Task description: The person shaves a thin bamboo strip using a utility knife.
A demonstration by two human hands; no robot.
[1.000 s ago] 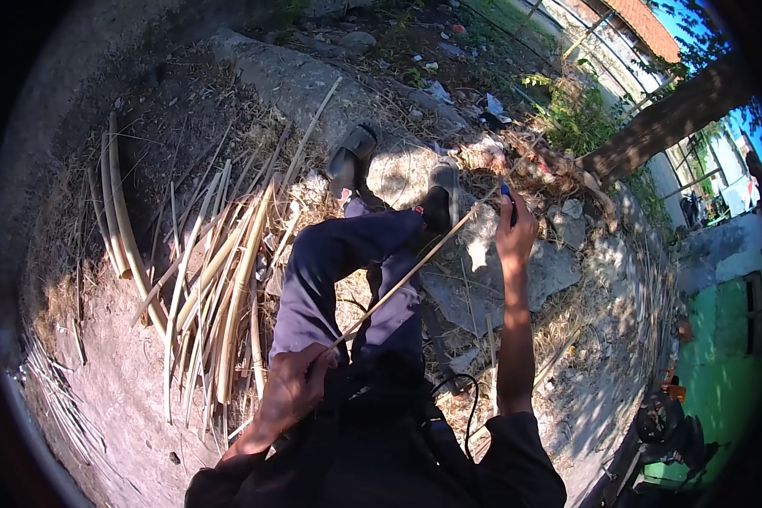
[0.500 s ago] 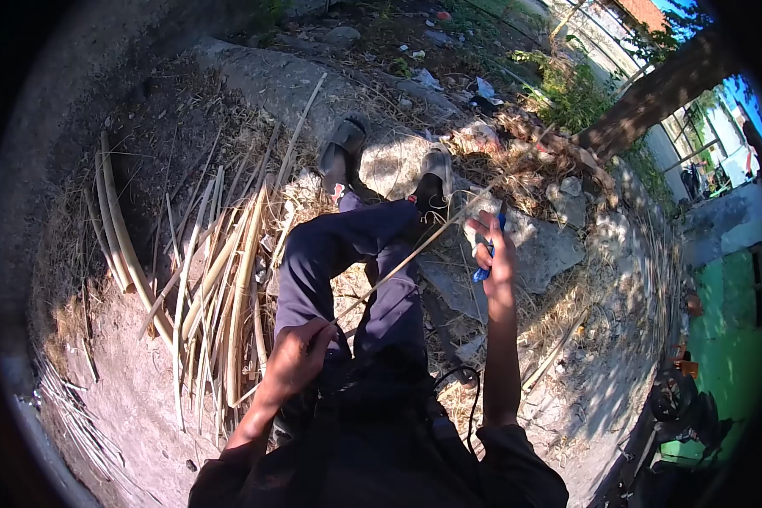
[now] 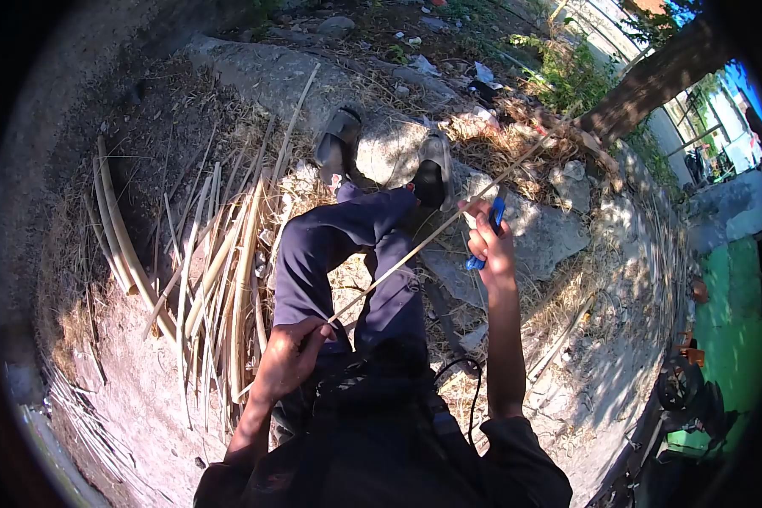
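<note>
A long thin pale strip, split from a cane or bamboo stalk, runs slantwise across my lap. My left hand pinches its near end between thumb and fingers, above my left thigh. My right hand is closed around a blue-handled tool, whose blue also shows below the fingers; its kind is hard to make out. The right fingertips meet the strip farther along, and its far end reaches out beyond them toward the dry straw.
A heap of split pale stalks lies on the ground left of my legs, beside thicker curved pieces. Flat stones are beyond my right knee. A tree trunk leans at upper right, near a green wall.
My right hand has closed more firmly on the blue-handled tool, and its fingertips now meet the strip. More of the strip shows beyond that hand. My left hand keeps its pinch.
</note>
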